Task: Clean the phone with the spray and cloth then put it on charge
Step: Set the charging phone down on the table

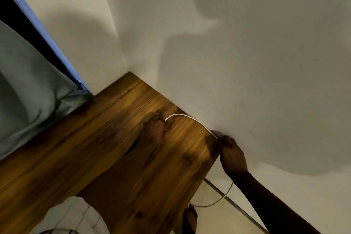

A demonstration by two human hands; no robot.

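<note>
A tilted, blurred head-camera view looks down at a wooden table [106, 150] pushed into the corner of a pale wall [247, 53]. The person's left hand [153, 131] lies over the middle of the tabletop, forearm reaching in from the lower edge; motion blur smears it, so whether its fingers grip anything cannot be told. A thin dark sliver shows at the wrist side of that hand — too blurred to identify.

The right hand [232, 155] is at the table's far right edge, against the wall, with its fingers pinched closed on a white charging cable [187, 117]. From that pinch the cable arcs up and leftward over the wood, ending close beside the left hand's fingertips; its other length drops below the table edge and loops down toward the floor, near a bare foot [190, 216].

No phone, spray or cloth can be made out. To the left, grey-green fabric [28, 91] hangs beside a dark window frame [34, 24]. Soft shadows fall across the wall.
</note>
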